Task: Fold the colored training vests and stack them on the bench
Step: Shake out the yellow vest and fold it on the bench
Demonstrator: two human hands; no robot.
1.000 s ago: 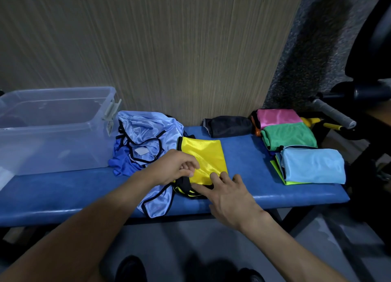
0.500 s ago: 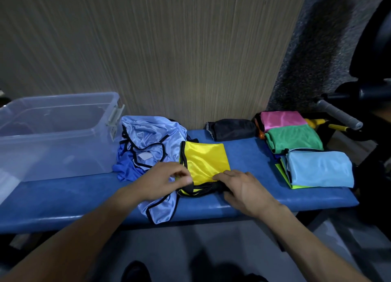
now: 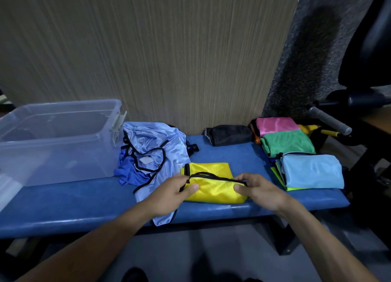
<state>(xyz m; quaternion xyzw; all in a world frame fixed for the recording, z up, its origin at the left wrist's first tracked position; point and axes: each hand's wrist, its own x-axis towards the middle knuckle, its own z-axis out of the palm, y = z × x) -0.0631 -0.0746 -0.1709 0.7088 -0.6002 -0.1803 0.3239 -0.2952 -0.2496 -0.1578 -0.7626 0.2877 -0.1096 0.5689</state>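
Head view: yellow vest mid-fold at bench front

Left hand (image 3: 177, 190) and right hand (image 3: 257, 189) each pinch the yellow vest (image 3: 211, 183) near its black-trimmed edge, fingers curled round the fabric. It lies on the bench (image 3: 84, 205). Fabric looks light, limp and slippery; hold both corners of the trim to keep layers aligned.

The yellow vest (image 3: 213, 184) is partly hiding under both thumbs; the clear bin (image 3: 53, 142) is running off the left edge.
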